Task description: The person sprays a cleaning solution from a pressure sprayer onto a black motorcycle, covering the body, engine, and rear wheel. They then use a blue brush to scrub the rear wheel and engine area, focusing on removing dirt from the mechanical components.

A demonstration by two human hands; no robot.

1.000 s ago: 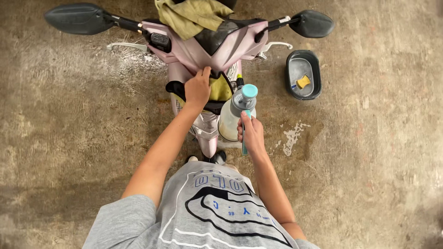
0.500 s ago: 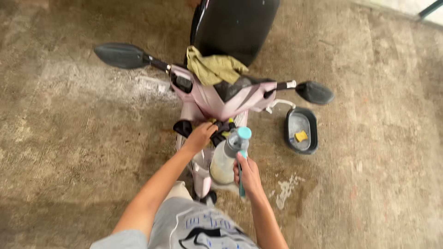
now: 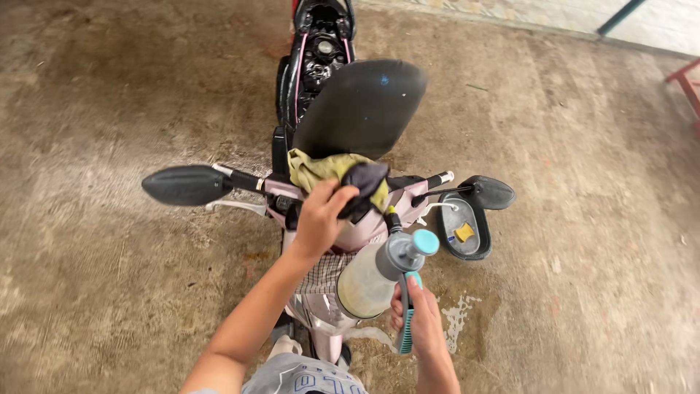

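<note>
The left hand (image 3: 321,217) reaches forward with fingers curled, pinching a dark, limp cloth (image 3: 362,188) at the middle of the handlebar. That dark cloth lies touching a crumpled olive-yellow rag (image 3: 315,169), soft and folded, just at 10 o'clock of the knuckles.

The right hand (image 3: 415,321) sits at 5 o'clock from the left hand, fingers wrapped shut around the teal grip and trigger of a spray bottle (image 3: 372,279). The bottle is a rounded, cloudy translucent plastic body with a grey pump head and a teal cap, tilted so its top points toward 2 o'clock.

Both hands work over a pale pink scooter (image 3: 343,233) with glossy, smooth panels. Its two black mirrors stick out on thin stalks: the left mirror (image 3: 182,184) at 9 o'clock of the left hand, the right mirror (image 3: 487,191) at 3 o'clock. The black seat (image 3: 361,108), broad, rounded and matte, is tipped up at 12 o'clock, with the open storage well (image 3: 321,44) beyond it.

At 3 o'clock of the bottle's cap, on the ground, lies a dark oval tray (image 3: 446,244) holding a small yellow sponge (image 3: 464,233). The concrete floor (image 3: 109,292) is rough, mottled and stained, with a wet foamy patch (image 3: 459,321) just beside the right hand.
</note>
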